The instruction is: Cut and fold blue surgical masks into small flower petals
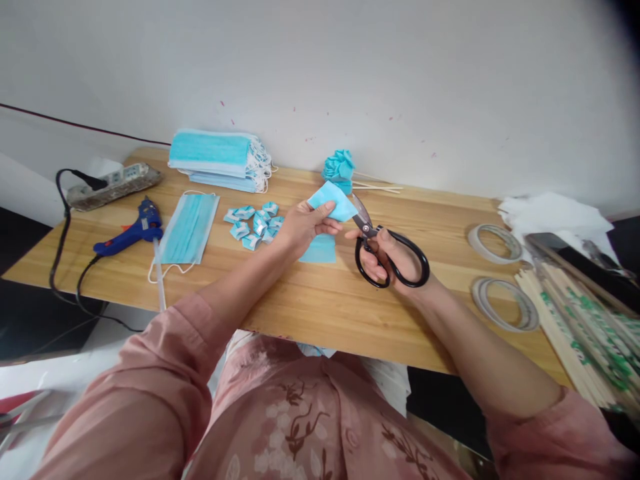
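Observation:
My left hand (311,225) pinches a square of light blue mask fabric (332,198) between thumb and fingers. In my right hand (387,257) are scissors (367,229) with large black loop handles. Their blades meet the right corner of the square; whether they cut into it I cannot tell. Another flat blue piece (319,249) lies on the table beneath my left hand. Left of it sits a group of small folded blue pieces (254,225). Behind the hands, a blue fabric flower (339,165) lies with thin sticks (377,187) beside it.
A stack of face masks (210,157) and a single mask (190,228) lie on the left. Farther left are a blue glue gun (131,230) and a power strip (117,185) with cords. Two tape rolls (505,303) and bundled wooden sticks (575,333) occupy the right.

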The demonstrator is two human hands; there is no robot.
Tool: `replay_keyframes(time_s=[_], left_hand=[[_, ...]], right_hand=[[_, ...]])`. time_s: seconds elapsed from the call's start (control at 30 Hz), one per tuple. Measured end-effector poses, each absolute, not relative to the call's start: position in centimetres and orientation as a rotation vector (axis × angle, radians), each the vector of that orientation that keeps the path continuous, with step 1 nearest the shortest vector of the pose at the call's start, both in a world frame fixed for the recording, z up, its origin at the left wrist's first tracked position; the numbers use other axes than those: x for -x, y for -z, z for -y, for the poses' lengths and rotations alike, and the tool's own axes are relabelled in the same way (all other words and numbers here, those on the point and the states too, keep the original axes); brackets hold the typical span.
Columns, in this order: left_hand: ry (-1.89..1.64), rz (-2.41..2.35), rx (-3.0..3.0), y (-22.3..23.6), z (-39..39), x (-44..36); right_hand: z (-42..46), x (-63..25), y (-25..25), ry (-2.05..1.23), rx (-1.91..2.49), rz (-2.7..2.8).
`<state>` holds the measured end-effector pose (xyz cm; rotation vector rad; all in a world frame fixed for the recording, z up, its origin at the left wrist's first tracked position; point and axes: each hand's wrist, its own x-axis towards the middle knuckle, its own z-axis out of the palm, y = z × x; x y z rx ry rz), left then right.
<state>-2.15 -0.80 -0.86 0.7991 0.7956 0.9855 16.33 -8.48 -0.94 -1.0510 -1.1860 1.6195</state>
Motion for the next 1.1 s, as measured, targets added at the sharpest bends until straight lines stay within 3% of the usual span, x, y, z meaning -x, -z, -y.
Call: replay_keyframes(time_s=[1.1], left_hand=[[-0.960,-0.830,-0.847,1.12,0.23,2.38]], right_hand=[[8.55,-16.04,0.40,-1.506,1.128,1.240]])
